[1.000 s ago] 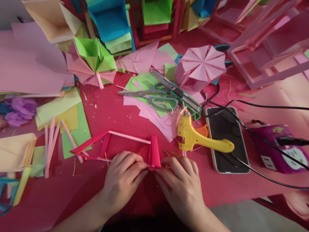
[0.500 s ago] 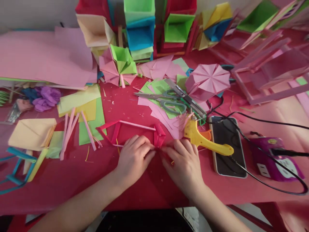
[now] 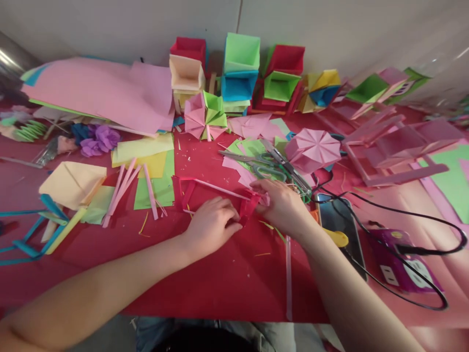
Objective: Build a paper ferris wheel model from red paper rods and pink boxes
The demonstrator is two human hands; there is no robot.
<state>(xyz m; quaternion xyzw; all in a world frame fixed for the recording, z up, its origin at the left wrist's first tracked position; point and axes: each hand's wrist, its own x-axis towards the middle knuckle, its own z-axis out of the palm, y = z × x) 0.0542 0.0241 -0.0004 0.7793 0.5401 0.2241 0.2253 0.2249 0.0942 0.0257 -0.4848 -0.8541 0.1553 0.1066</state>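
A red and pink paper frame [image 3: 200, 188] made of folded strips lies on the red table [image 3: 220, 288] in front of me. My left hand [image 3: 211, 226] is curled, its fingertips pressing the frame's near right corner, where a folded red paper piece [image 3: 248, 208] stands. My right hand [image 3: 282, 204] has its fingers closed on the top of that same red piece, from the right. The yellow glue gun [image 3: 337, 237] lies mostly hidden behind my right wrist.
Grey scissors [image 3: 262, 164] and a utility knife [image 3: 289, 168] lie on paper scraps beyond my right hand. A phone [image 3: 339, 220], black cables and a purple power strip [image 3: 401, 261] sit at right. Coloured paper boxes [image 3: 240, 73] stand at the back; pink strips [image 3: 126, 188] lie at left.
My view has tilted up, showing more of the table's back. My right hand moved from the frame's near corner up to the top of the red piece.
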